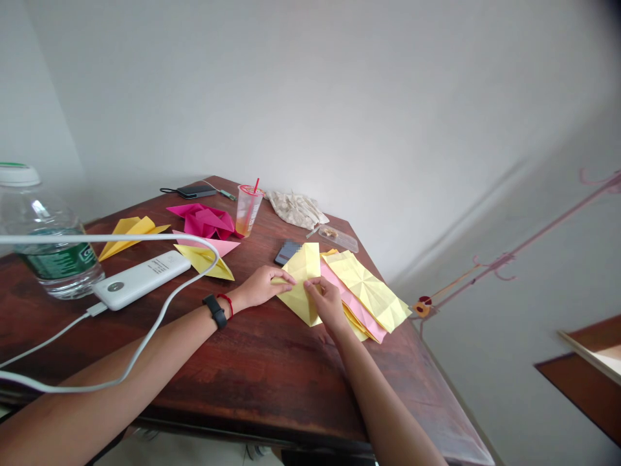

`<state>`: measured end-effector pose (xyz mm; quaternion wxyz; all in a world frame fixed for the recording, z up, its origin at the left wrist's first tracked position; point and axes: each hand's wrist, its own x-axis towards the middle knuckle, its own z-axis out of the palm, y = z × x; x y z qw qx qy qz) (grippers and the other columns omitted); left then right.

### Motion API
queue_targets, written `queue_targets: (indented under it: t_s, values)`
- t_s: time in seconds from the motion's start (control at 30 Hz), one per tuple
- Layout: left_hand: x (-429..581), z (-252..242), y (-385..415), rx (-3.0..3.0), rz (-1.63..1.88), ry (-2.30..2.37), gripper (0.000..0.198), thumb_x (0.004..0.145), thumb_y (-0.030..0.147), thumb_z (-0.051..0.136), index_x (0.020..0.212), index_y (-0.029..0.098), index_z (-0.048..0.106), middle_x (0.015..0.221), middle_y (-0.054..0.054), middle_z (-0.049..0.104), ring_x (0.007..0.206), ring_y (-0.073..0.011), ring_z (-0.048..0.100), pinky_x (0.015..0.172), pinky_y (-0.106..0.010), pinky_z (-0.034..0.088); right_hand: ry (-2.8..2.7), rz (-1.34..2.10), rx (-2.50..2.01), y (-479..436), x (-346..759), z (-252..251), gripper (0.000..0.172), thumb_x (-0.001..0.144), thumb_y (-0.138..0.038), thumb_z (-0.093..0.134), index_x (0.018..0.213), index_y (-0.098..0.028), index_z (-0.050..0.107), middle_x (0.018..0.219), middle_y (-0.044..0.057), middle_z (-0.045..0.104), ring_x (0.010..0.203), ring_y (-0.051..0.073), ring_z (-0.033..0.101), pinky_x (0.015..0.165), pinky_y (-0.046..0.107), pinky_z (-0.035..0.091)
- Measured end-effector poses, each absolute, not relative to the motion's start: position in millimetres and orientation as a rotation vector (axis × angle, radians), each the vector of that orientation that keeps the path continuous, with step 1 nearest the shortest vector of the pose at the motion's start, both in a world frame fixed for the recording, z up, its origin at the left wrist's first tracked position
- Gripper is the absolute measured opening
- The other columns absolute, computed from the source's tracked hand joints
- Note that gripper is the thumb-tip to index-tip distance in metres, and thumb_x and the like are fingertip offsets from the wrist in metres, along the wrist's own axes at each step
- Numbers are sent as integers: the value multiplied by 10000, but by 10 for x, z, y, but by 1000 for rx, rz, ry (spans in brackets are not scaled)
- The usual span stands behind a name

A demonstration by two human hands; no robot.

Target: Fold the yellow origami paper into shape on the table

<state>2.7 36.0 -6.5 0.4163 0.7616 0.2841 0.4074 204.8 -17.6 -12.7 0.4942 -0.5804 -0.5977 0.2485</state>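
A pale yellow sheet of paper (303,301), partly folded, lies at a slant on the table between my hands. My left hand (264,285) pinches its left edge between thumb and fingers. From the lower right, my right hand (326,298) grips the sheet with thumb and curled fingers near its middle. Just right of it lies a stack of creased papers, with a yellow sheet (366,281) on top and a pink sheet (353,305) showing below. A dark phone (287,251) is partly covered by the paper's upper edge.
On the left are a water bottle (53,239), a white power bank (145,278) with a looping white cable (160,327), and folded papers in yellow (130,234) and magenta (206,220). A drink cup (247,210), a crumpled bag (297,210) and a clear plastic case (339,238) stand farther back.
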Motion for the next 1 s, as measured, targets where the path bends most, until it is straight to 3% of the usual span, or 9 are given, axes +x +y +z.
queue_targets:
  t_s: [0.2, 0.3, 0.37, 0.53, 1.0]
  values:
    - [48, -110, 382, 1636, 1059, 618, 434, 734, 224, 751, 1112, 163, 547, 963, -56, 735, 788, -183, 695, 633, -232, 513, -1416, 578, -1418, -167, 2059, -129, 419, 814, -583, 643, 848, -170, 702, 812, 91, 724, 751, 249, 647, 615, 310, 481]
    - [53, -129, 390, 1554, 1032, 654, 588, 773, 293, 737, 1280, 173, 462, 997, -82, 734, 713, -179, 689, 553, -228, 505, -1413, 528, -1421, -152, 2070, -137, 409, 820, -572, 634, 850, -169, 698, 821, 96, 728, 766, 258, 653, 630, 321, 487]
    - [53, -134, 390, 1547, 994, 695, 563, 818, 367, 697, 1300, 165, 489, 990, -92, 737, 719, -198, 699, 527, -234, 509, -1418, 498, -1419, -146, 2073, -144, 391, 823, -555, 635, 846, -170, 698, 836, 101, 730, 786, 265, 658, 643, 329, 493]
    - [47, -147, 401, 1602, 888, 702, 355, 835, 437, 652, 1019, 133, 675, 933, -85, 752, 835, -250, 721, 548, -243, 541, -1452, 448, -1393, -151, 2063, -145, 335, 843, -503, 624, 827, -176, 694, 854, 98, 725, 812, 264, 660, 692, 344, 501]
    - [39, -190, 442, 1552, 809, 721, 429, 809, 458, 687, 1084, 130, 686, 955, -78, 764, 850, -264, 734, 623, -290, 580, -1516, 361, -1409, -196, 2014, -84, 281, 865, -430, 588, 805, -175, 688, 812, 70, 692, 760, 233, 624, 708, 336, 471]
